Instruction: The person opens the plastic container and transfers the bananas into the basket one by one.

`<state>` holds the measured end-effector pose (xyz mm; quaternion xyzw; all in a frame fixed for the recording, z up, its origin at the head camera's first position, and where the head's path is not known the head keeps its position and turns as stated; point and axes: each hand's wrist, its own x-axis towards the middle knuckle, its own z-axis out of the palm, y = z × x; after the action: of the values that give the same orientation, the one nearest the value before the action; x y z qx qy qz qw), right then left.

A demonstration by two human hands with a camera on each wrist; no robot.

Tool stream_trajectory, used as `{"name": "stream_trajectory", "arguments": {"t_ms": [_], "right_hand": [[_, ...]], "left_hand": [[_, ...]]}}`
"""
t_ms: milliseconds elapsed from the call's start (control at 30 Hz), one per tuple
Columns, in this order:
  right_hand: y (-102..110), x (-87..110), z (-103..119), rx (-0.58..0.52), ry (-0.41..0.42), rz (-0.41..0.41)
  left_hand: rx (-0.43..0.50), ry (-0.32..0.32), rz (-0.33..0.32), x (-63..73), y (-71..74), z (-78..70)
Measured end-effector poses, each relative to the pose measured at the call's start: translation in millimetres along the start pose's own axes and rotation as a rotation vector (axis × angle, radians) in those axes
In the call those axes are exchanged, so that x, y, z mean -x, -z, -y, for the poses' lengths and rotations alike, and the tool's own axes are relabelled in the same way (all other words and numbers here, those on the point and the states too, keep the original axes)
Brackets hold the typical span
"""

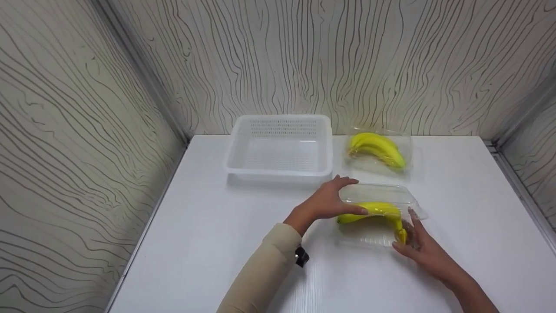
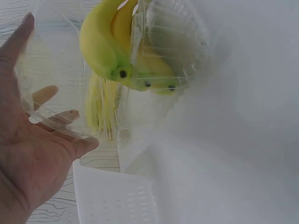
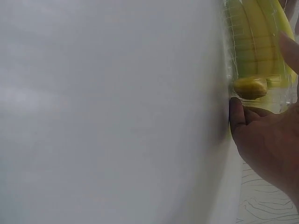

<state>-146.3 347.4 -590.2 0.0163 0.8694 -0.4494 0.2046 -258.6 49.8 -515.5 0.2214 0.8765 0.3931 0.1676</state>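
Clamshell box (image 1: 384,194) (clear plastic, its lid (image 2: 51,65) tilted up from the tray (image 1: 367,242)), standing on the table (image 1: 186,243) at four o'clock from the white basket (image 1: 280,173). Wall panels (image 1: 304,56), patterned with dark wood-grain lines, rise at twelve o'clock and along both sides of the white tabletop. The basket, perforated, stands near the far panel. A beige sleeve (image 1: 263,271) enters from seven o'clock. A second box (image 1: 400,138) (also clear) lies at twelve o'clock from the first, holding yellow bananas (image 1: 377,143). Beneath the raised lid lies a banana bunch (image 1: 375,208), its stem end toward four o'clock. The left hand (image 1: 325,202), at nine o'clock, grips the lid between thumb and spread fingers. The right hand (image 1: 423,248), at four o'clock, pinches the box's end, one finger extended against the lid. A black piece (image 1: 301,256) (nature unclear) shows beside the sleeve's cuff.
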Motion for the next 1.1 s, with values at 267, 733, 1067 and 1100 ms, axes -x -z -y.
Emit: {"name": "stream_trajectory", "arguments": {"t_ms": [267,733,1067,1100], "right_hand": [[1,1.7,0,-0.011,-0.012,0.006],[1,-0.8,-1,-0.019,-0.020,0.005],[2,-0.8,-2,-0.017,0.006,0.006],[2,-1.1,-2,-0.020,0.003,0.004]], "left_hand": [[-0.031,0.045,-0.058,4.1,3.2,-16.8],[0.002,0.255,-0.205,9.0,12.4,-39.2],[0.158,0.131,-0.287,7.4,13.4,-35.5],[0.170,0.108,-0.295,7.0,13.5,-33.6]]}}
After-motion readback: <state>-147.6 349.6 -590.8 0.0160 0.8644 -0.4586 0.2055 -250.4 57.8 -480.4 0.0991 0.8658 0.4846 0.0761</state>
